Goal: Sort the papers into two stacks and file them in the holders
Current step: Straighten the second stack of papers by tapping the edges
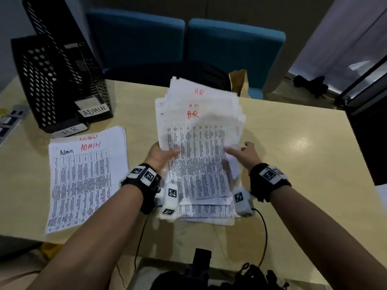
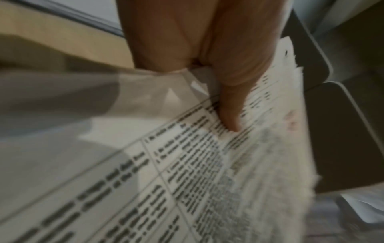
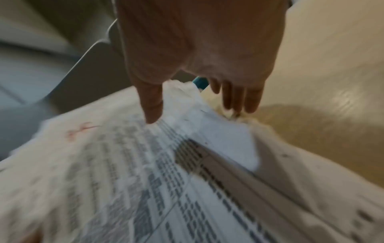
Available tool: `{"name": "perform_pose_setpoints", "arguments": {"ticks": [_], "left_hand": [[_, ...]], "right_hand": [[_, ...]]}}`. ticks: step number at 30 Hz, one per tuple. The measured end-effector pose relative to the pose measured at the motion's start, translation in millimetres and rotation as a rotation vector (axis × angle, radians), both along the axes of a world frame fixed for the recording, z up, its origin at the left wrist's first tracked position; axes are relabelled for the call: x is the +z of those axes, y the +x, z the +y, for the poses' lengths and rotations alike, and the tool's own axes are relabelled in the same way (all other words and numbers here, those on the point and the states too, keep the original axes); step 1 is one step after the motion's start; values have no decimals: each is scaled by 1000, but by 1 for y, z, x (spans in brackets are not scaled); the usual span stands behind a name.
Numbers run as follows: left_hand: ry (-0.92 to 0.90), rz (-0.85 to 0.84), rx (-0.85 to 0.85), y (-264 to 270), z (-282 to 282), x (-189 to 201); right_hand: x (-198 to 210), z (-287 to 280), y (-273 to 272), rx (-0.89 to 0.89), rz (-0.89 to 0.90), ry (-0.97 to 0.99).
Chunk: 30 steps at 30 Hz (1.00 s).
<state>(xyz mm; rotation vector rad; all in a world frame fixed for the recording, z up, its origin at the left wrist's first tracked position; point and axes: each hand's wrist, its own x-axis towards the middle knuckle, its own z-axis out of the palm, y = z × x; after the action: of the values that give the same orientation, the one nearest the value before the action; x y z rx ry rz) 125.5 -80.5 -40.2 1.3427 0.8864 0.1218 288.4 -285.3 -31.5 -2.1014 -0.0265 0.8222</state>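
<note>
A thick, uneven stack of printed sheets marked HR in red (image 1: pixel 199 147) is raised at a tilt over the middle of the table. My left hand (image 1: pixel 165 153) grips its left edge, with the thumb (image 2: pixel 230 118) on the top sheet and the fingers hidden underneath. My right hand (image 1: pixel 238 148) is at the stack's right edge: the thumb (image 3: pixel 152 111) touches the top sheet and the straight fingers (image 3: pixel 239 98) hang beside the edge. A second stack marked ADMIN (image 1: pixel 83 178) lies flat at the left. Behind it stand two black mesh holders, labelled HR (image 1: pixel 41 80) and ADMIN (image 1: pixel 69 49).
Two blue chairs (image 1: pixel 188 42) stand behind the table, and a brown paper bag (image 1: pixel 239 82) sits at its far edge. A dark object (image 1: pixel 368 139) stands at the right. Black cables (image 1: pixel 251 273) and a dark device lie near the front edge.
</note>
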Motion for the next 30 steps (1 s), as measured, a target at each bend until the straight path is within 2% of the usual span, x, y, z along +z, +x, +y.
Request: {"name": "perform_pose_setpoints", "arguments": {"ticks": [2, 6, 10, 13, 15, 18, 22, 26, 30], "left_hand": [[-34, -96, -2, 0, 1, 11], [73, -225, -28, 9, -2, 52], [230, -378, 37, 22, -10, 86], [288, -461, 106, 26, -17, 95], [300, -497, 150, 25, -20, 95], [311, -475, 185, 19, -22, 88], [218, -456, 181, 10, -24, 81], [204, -459, 136, 5, -20, 76], [196, -465, 143, 8, -14, 79]], "right_hand": [[13, -3, 6, -54, 59, 209], [51, -1, 11, -114, -50, 550], [91, 7, 8, -90, -343, 736], [108, 9, -1, -83, -389, 822], [112, 9, -6, -54, -366, 844], [108, 7, -15, -26, -322, 770], [96, 7, -22, 38, -261, 767], [89, 6, -17, -50, -244, 813], [90, 11, -17, -190, -217, 775]]}}
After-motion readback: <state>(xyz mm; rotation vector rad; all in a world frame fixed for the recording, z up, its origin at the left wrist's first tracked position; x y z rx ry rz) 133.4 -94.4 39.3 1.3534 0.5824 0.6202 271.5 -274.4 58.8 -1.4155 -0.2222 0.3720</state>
